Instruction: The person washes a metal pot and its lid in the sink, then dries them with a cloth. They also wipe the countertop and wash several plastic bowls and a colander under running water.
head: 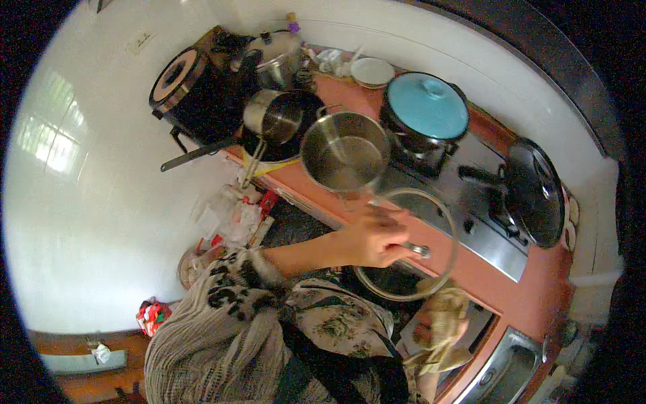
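Observation:
A glass lid with a pale rim (452, 237) is tilted over the front edge of the counter. My left hand (376, 237) has its fingers on the lid's metal knob. An uncovered stainless steel pot (345, 151) stands just beyond that hand, on the counter. Lower right, in front of the counter, my right hand (424, 331) holds a crumpled yellowish cloth (446, 308), close to the lid's lower rim. Motion blur hides the exact placing of the fingers on both hands.
A blue-lidded dark pot (428, 106) is near a gas hob (497, 252), with a black pan lid (535, 192) upright at right. A small saucepan (275, 118) sits in a black pan whose handle (199, 155) juts past the counter. A sink (499, 368) lies lower right.

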A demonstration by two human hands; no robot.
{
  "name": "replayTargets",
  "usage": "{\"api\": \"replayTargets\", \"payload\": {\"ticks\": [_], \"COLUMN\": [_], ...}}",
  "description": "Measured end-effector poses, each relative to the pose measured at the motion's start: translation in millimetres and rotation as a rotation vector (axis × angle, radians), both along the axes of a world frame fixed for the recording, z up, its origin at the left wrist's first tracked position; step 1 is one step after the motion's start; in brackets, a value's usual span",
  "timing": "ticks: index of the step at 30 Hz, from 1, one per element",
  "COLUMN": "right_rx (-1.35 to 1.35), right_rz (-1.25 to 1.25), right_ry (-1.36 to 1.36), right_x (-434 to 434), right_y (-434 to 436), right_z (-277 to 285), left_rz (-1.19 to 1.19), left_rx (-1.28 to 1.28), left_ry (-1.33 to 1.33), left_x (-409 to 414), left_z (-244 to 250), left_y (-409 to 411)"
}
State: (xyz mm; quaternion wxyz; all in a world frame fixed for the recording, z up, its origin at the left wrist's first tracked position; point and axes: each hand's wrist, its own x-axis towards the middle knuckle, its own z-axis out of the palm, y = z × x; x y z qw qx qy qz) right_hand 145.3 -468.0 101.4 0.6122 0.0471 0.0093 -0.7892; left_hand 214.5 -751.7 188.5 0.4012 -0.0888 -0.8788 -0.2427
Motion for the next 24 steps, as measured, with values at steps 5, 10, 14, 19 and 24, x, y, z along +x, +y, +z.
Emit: {"api": "replayTargets", "payload": {"ticks": [5,10,14,19,24], "right_rx": [0.293,0.383,0.54,0.553,0.658], "right_rz": [-0.337,-0.096,0.116,0.195,0.026], "right_ry": [0.574,0.735,0.958,0.961,1.1], "right_x": [-18.3,1.5,-28.8,-38.1,-29.6], "right_y": [-106.0,-194.2,-236.4,-259.5,-281.0], "right_z": [67.4,98.4,88.3,82.7,83.7], "left_rz": [0.257,0.305,0.381,0.361,0.327], "left_rx": [0.346,0.092,-0.01,0.106,0.127], "left_ry": [-0.217,-0.14,-0.168,-0.269,-0.168], "left_x": [66.2,85.3,82.0,64.2,42.2], "left_z": [31.4,44.2,35.4,19.7,-1.7], "left_y": [-81.3,-108.3,-110.6,-137.4,-164.8]}}
